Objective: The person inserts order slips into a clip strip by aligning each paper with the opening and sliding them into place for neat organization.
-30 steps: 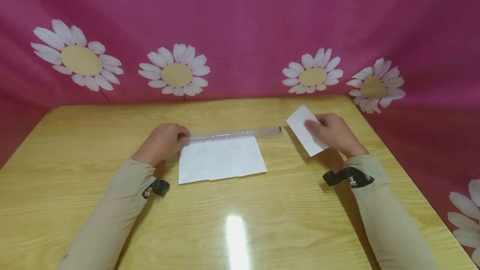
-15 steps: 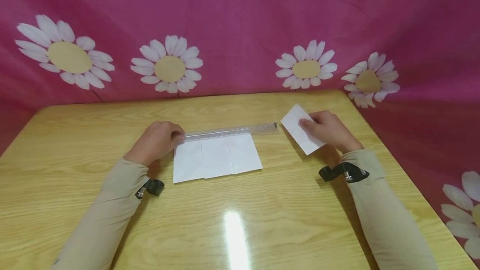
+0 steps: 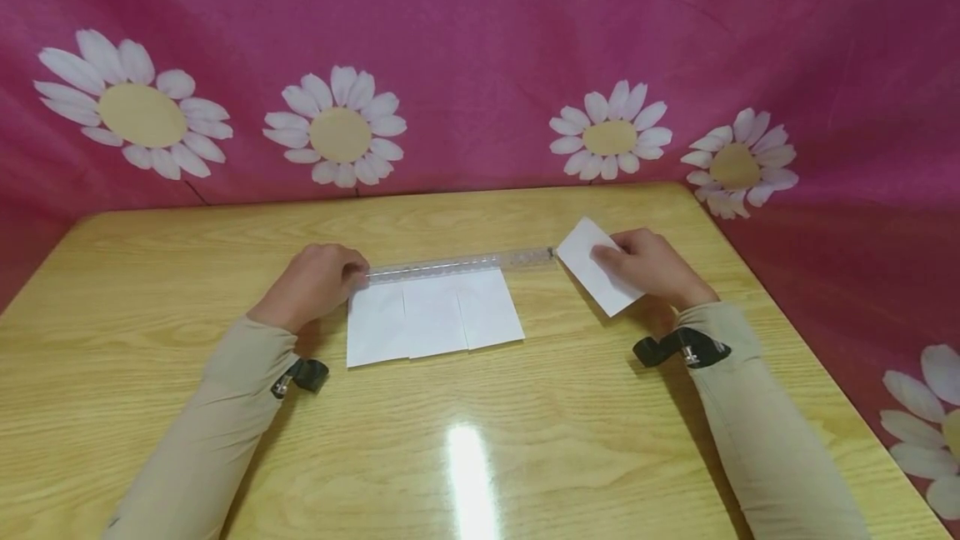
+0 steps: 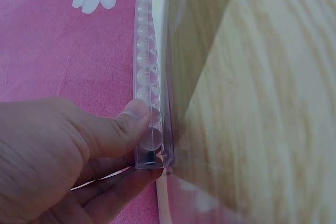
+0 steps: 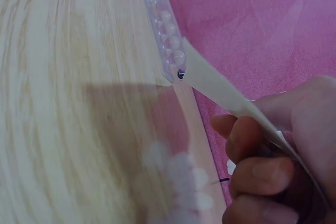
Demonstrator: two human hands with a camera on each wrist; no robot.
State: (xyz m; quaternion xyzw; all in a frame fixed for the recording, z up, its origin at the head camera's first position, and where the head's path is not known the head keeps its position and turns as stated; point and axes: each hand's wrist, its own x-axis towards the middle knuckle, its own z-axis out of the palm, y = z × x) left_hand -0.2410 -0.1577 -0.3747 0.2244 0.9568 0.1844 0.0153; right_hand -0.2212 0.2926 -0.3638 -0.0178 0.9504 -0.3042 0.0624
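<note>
A clear plastic strip (image 3: 450, 267), ruler-like and patterned with round bumps, lies along the top edge of several white paper cards (image 3: 435, 319) set side by side. My left hand (image 3: 311, 282) pinches the strip's left end, thumb on top and fingers beneath, as the left wrist view shows. Off to the right, my right hand (image 3: 656, 265) holds another white card (image 3: 588, 261), tilted, between thumb and curled fingers. One corner of that card overlaps the strip's right end in the head view; the right wrist view has the card's edge (image 5: 226, 93) right at this end.
The wooden table (image 3: 480, 390) is glossy, with a bright light reflection near the front. Behind it hangs a pink cloth (image 3: 480, 65) printed with white daisies. Dark straps (image 3: 686, 348) sit around both sleeved wrists.
The head view has shifted slightly. My right hand has brought its card a little left and nearer me, towards the strip's right end. The left hand keeps its hold on the strip.
</note>
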